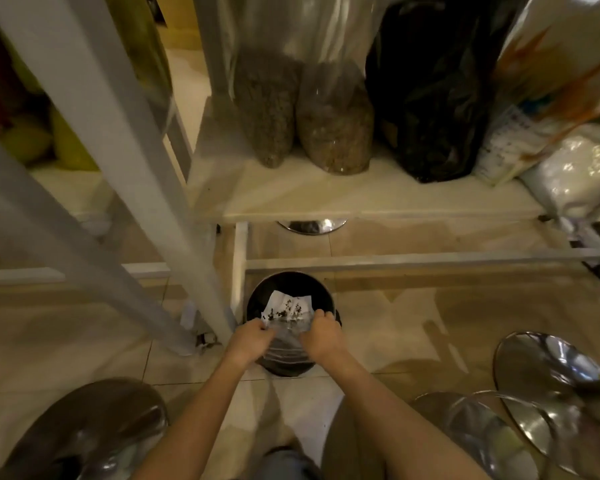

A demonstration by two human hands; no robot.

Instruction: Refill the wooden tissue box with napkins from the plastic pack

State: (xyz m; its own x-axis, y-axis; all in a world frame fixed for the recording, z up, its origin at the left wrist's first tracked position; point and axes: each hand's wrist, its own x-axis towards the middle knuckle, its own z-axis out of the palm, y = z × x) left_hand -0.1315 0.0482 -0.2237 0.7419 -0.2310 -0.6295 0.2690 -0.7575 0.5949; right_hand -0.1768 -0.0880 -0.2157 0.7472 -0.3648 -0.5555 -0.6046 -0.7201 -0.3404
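Both hands hold a crumpled clear plastic wrapper (286, 336) over a round black waste bin (257, 299) on the floor. My left hand (252, 339) grips the wrapper's left side and my right hand (321, 336) its right side. Inside the bin lies a white napkin (284, 303) sprinkled with dark crumbs. The wooden tissue box is not in view.
A white shelf (361, 199) above the bin carries clear bags of grain (333, 129), a black bag (433, 98) and printed sacks (548, 109). White frame legs (146, 188) slant down left of the bin. Shiny stool bases (548, 368) stand at right and lower left.
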